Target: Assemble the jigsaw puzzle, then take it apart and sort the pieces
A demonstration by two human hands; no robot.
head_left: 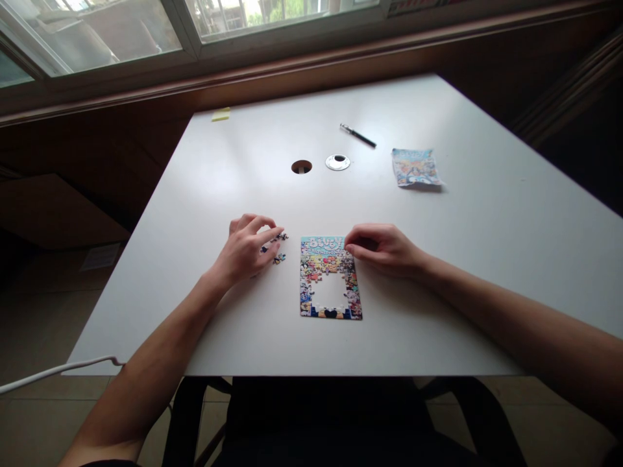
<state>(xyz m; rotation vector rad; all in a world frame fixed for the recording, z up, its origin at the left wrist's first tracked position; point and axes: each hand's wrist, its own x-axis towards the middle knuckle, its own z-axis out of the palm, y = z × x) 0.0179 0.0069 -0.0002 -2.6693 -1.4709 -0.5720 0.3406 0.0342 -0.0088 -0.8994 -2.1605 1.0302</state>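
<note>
A partly assembled jigsaw puzzle [307, 266] lies flat on the white table, its border and upper part joined around a gap in the middle. My left hand [250, 250] is to the left of it, thumb and fingers apart over a small group of loose puzzle pieces [279, 258]. Part of that group is hidden beneath the fingers. At the puzzle's upper right edge, my right hand [384, 248] rests with curled fingers, the thumb and index tips closed together on the edge.
On the white table [233, 175] a crumpled printed packet [417, 168] lies at the back right. Behind the puzzle are a black pen [359, 135], a round cable hole [302, 167] and its metal cover [337, 162]. A yellow note [220, 115] sits at the far left edge.
</note>
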